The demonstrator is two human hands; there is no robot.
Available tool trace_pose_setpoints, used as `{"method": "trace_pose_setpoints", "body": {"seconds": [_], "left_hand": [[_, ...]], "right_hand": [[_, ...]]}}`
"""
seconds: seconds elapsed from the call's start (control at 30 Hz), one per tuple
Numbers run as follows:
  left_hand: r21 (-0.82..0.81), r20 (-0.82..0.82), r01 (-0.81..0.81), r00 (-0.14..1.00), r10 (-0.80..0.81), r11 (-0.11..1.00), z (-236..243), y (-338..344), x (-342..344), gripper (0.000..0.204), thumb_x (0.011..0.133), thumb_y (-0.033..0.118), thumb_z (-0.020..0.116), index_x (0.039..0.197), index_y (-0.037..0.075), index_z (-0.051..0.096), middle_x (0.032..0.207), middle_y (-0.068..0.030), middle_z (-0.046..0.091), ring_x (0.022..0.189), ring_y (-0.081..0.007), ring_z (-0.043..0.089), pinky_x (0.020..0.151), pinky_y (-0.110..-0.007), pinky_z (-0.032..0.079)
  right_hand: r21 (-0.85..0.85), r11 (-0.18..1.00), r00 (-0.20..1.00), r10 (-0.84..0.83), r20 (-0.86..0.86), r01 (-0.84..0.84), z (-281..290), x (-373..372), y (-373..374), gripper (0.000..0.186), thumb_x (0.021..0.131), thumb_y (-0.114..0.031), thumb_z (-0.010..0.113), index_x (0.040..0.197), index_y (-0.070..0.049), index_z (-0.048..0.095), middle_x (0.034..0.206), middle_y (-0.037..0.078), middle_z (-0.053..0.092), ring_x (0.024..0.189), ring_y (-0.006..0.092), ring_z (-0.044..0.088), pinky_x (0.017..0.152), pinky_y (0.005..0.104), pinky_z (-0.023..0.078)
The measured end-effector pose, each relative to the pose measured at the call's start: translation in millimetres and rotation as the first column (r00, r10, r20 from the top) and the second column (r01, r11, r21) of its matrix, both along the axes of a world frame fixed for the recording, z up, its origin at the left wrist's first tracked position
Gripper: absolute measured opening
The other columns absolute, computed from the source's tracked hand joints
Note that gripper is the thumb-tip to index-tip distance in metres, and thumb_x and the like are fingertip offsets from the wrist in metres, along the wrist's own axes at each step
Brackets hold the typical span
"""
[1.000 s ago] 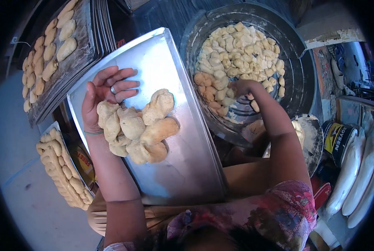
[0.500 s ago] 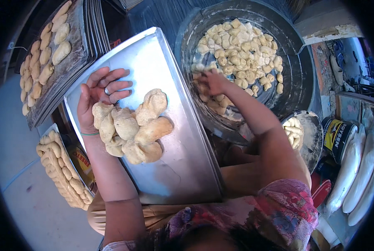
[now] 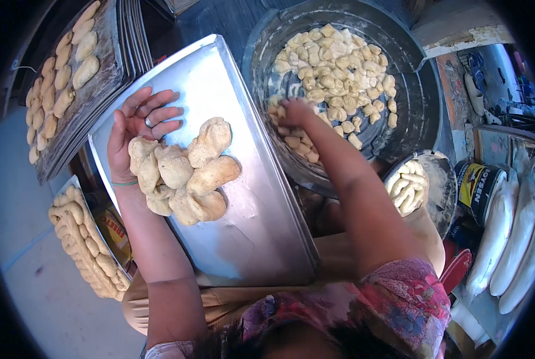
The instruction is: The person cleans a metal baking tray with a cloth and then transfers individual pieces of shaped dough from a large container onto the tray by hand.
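My left hand [image 3: 138, 122] rests palm up on a shiny metal tray [image 3: 252, 230], fingers loosely curved and apart, a ring on one. A pile of sugary-looking, irregular bread or dough pieces [image 3: 180, 176] lies against its palm and wrist. To the right, a big round dark basin [image 3: 417, 107] holds many small pale dough pieces [image 3: 339, 63], slightly browner toward its left side. My right hand [image 3: 297, 113] reaches into the basin's left part, fingertips down among the pieces; blur hides whether it grips one.
Upper left, stacked dark baking sheets [image 3: 102, 90] carry rows of oval rolls. Lower left stands a narrow tray of packed dough [image 3: 85, 242]. At right are a round container [image 3: 438, 191] with pale dough strips, a black-and-yellow can [image 3: 480, 197] and long white plastic-wrapped bundles [image 3: 507, 239].
My right hand moved leftward within the basin toward the browner pieces, then shifted slightly. My left hand stays beside the pile. The whole view drifted slightly.
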State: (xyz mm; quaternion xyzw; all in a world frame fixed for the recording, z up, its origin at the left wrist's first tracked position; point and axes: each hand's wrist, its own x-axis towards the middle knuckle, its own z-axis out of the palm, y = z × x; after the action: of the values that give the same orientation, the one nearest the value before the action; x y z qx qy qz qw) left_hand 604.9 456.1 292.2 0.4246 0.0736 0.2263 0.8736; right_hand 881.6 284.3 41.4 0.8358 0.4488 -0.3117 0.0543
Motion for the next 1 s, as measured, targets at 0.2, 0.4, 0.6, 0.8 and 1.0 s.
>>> {"method": "trace_pose_setpoints", "body": {"seconds": [0.2, 0.4, 0.6, 0.8, 1.0], "left_hand": [[0.017, -0.026, -0.027, 0.999, 0.028, 0.999, 4, 3, -14, 0.056, 0.096, 0.041, 0.039, 0.129, -0.005, 0.041, 0.125, -0.0315, 0.047, 0.108, -0.0359, 0.057, 0.089, -0.043, 0.052], [0.008, 0.004, 0.020, 1.000, -0.020, 1.000, 1, 0, 1, 0.054, 0.097, 0.039, 0.038, 0.128, -0.005, 0.041, 0.125, -0.0309, 0.047, 0.110, -0.0364, 0.056, 0.089, -0.043, 0.052], [-0.050, 0.041, 0.069, 0.997, -0.067, 0.996, -4, 6, -1, 0.053, 0.097, 0.037, 0.039, 0.130, -0.004, 0.041, 0.126, -0.0277, 0.048, 0.110, -0.0352, 0.056, 0.092, -0.045, 0.049], [-0.091, 0.062, 0.086, 0.995, -0.081, 0.992, -3, 11, -3, 0.049, 0.097, 0.033, 0.041, 0.130, -0.003, 0.041, 0.127, -0.0255, 0.048, 0.111, -0.0333, 0.055, 0.092, -0.045, 0.049], [-0.045, 0.035, 0.078, 0.996, -0.077, 0.996, -12, 18, -5, 0.043, 0.095, 0.034, 0.046, 0.118, -0.002, 0.052, 0.115, -0.0208, 0.057, 0.099, -0.0281, 0.062, 0.088, -0.041, 0.050]], "right_hand": [[-0.167, 0.957, 0.971, 0.228, -0.067, -0.236, 54, -21, -82, 0.104, 0.061, -0.042, 0.079, 0.145, -0.035, 0.017, 0.150, 0.011, 0.019, 0.134, 0.0388, 0.024, 0.093, 0.0723, 0.030], [0.015, 0.990, 0.985, 0.139, 0.100, -0.141, 29, -16, -85, 0.085, 0.066, -0.021, 0.075, 0.138, -0.035, 0.031, 0.143, 0.010, 0.028, 0.130, 0.0389, 0.031, 0.090, 0.0572, 0.045], [0.222, 0.974, 0.999, 0.047, 0.022, -0.051, 5, -6, -87, 0.057, 0.068, -0.015, 0.067, 0.122, -0.024, 0.053, 0.125, 0.009, 0.049, 0.109, 0.0290, 0.054, 0.087, 0.0403, 0.047], [0.571, 0.671, 0.879, -0.399, -0.260, 0.473, 28, 34, -106, 0.061, 0.056, -0.015, 0.078, 0.114, -0.009, 0.059, 0.106, 0.015, 0.060, 0.101, 0.0317, 0.058, 0.089, 0.0365, 0.045], [0.793, 0.483, 0.917, -0.323, -0.232, 0.371, 174, 52, -80, 0.059, 0.054, -0.006, 0.076, 0.111, -0.003, 0.059, 0.103, 0.013, 0.061, 0.096, 0.0269, 0.059, 0.088, 0.0327, 0.045]]}}
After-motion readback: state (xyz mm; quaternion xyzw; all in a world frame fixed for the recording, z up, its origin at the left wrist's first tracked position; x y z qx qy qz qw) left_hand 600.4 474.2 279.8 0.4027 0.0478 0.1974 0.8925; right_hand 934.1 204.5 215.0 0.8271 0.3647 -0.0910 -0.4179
